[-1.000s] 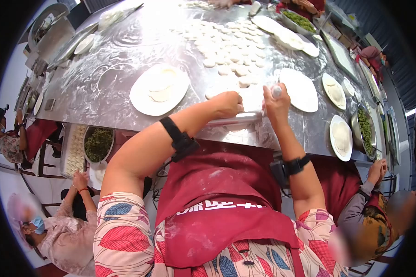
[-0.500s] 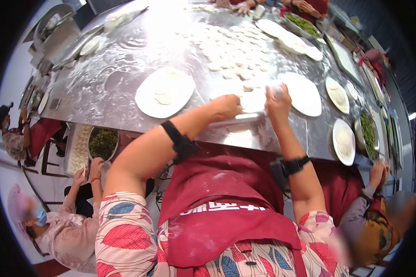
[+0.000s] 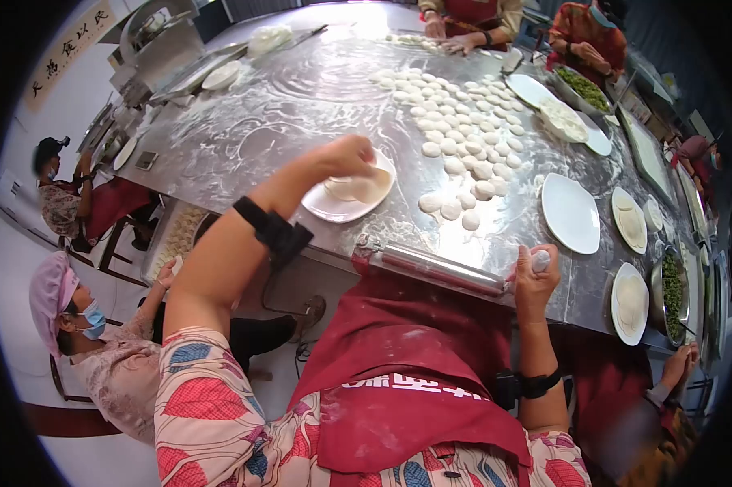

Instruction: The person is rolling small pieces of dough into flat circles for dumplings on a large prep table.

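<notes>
My left hand (image 3: 350, 158) is closed in a pinch on a thin round dough wrapper (image 3: 374, 188), just over a white plate (image 3: 324, 213) with more wrappers on it. At the table's near edge lies a shiny metal rolling pin (image 3: 439, 268). My right hand (image 3: 536, 274) is wrapped round its right end, with a whitish rounded bit showing at the top of the fist. Beyond the pin, many flattened dough pieces (image 3: 463, 146) cover the floured steel table (image 3: 301, 105), the nearest lying between my two hands.
A bare white plate (image 3: 570, 213) is right of the dough. Further right stand plates of wrappers (image 3: 630, 304) and a bowl of green filling (image 3: 672, 296). Co-workers sit left (image 3: 114, 349) and right; another person's hands (image 3: 455, 36) work dough at the far edge.
My left hand has left the rolling pin and moved to the plate, now with a wrapper. My right hand has come nearer the table edge with the pin. The view has shifted too.
</notes>
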`<state>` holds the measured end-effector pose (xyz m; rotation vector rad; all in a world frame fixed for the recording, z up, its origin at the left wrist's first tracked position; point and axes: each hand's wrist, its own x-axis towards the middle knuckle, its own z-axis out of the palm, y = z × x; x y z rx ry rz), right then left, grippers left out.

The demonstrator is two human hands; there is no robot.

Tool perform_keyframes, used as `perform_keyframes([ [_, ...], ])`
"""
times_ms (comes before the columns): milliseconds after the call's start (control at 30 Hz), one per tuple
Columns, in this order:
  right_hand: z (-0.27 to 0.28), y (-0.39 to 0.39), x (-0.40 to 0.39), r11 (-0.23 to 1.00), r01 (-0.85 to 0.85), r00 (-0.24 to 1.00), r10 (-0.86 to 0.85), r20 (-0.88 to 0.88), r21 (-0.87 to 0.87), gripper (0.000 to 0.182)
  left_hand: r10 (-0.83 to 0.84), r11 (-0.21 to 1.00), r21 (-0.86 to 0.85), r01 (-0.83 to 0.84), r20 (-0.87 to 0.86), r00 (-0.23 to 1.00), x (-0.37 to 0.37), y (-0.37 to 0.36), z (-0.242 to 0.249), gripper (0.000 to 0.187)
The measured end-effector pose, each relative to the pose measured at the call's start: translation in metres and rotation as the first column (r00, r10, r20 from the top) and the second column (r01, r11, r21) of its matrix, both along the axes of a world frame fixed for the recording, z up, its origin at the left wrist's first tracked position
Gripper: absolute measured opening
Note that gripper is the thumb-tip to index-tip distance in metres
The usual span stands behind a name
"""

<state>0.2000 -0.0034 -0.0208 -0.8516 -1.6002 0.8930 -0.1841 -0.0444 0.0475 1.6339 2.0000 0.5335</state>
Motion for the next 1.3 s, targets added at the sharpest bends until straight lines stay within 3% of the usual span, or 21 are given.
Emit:
perform_keyframes([
  [33,-0.001,0.000,0.000,1.000,-0.002,1.000,0.002,-0.011,-0.002,0.018,0.066,0.998,0.012,-0.064,-0.148,0.987,-0.014,0.002,0.005,0.026],
  [100,0.000,-0.001,0.001,1.000,-0.007,1.000,0.006,-0.023,-0.012,0.018,0.219,0.973,0.114,-0.198,-0.214,0.952,-0.024,0.007,0.009,0.028],
  [133,0.002,-0.003,0.000,1.000,-0.009,1.000,0.009,-0.025,-0.017,0.018,0.218,0.974,0.108,-0.201,-0.183,0.959,-0.021,0.012,0.009,0.027],
  [233,0.002,-0.003,0.001,1.000,-0.012,0.999,0.011,-0.032,-0.027,0.018,0.016,0.999,-0.032,-0.019,-0.108,0.994,0.016,0.034,0.001,0.024],
  [367,-0.003,-0.001,0.004,0.999,-0.018,0.999,0.017,-0.027,-0.033,0.018,-0.177,0.984,-0.070,0.166,-0.183,0.967,0.069,0.056,-0.028,0.029],
  [433,-0.003,-0.001,0.004,0.999,-0.022,0.999,0.020,-0.037,-0.040,0.018,-0.094,0.991,-0.111,0.071,-0.217,0.972,0.087,0.059,-0.040,0.037],
  [633,-0.002,-0.003,0.004,0.998,-0.031,0.999,0.029,-0.041,-0.054,0.018,-0.139,0.980,0.087,0.180,-0.351,0.926,0.109,0.053,-0.057,0.042],
  [733,-0.003,-0.006,0.008,0.998,-0.030,0.999,0.029,-0.024,-0.052,0.017,-0.124,0.992,-0.037,0.120,-0.124,0.984,0.122,0.046,-0.035,0.036],
  [767,-0.002,-0.008,0.009,0.998,-0.035,0.999,0.034,-0.027,-0.058,0.017,-0.113,0.992,-0.049,0.117,0.089,0.990,0.126,0.046,-0.041,0.034],
  [833,-0.003,-0.012,0.010,0.996,-0.041,0.999,0.038,-0.036,-0.075,0.017,-0.064,0.990,-0.080,0.119,0.493,0.867,0.138,0.041,-0.056,0.029],
  [867,-0.004,-0.012,0.010,0.996,-0.043,0.998,0.040,-0.040,-0.083,0.017,-0.117,0.981,-0.066,0.184,0.557,0.823,0.147,0.040,-0.064,0.027],
  [967,-0.001,-0.011,0.010,0.993,-0.072,0.997,0.067,-0.049,-0.099,0.017,-0.227,0.952,-0.084,0.294,0.449,0.864,0.169,0.039,-0.056,0.025],
  [1000,0.000,-0.010,0.010,0.991,-0.085,0.995,0.080,-0.054,-0.101,0.017,-0.228,0.969,-0.025,0.246,0.290,0.929,0.171,0.041,-0.061,0.022],
  [1100,0.001,-0.003,0.007,0.990,-0.059,0.998,0.056,-0.028,-0.124,0.017,-0.225,0.972,0.070,0.223,0.029,0.974,0.168,0.042,-0.068,0.019],
  [1300,-0.001,0.049,-0.026,0.998,0.033,0.999,-0.033,-0.008,-0.060,0.019,-0.225,0.974,0.026,0.224,0.169,0.960,0.167,0.033,-0.063,0.016],
])
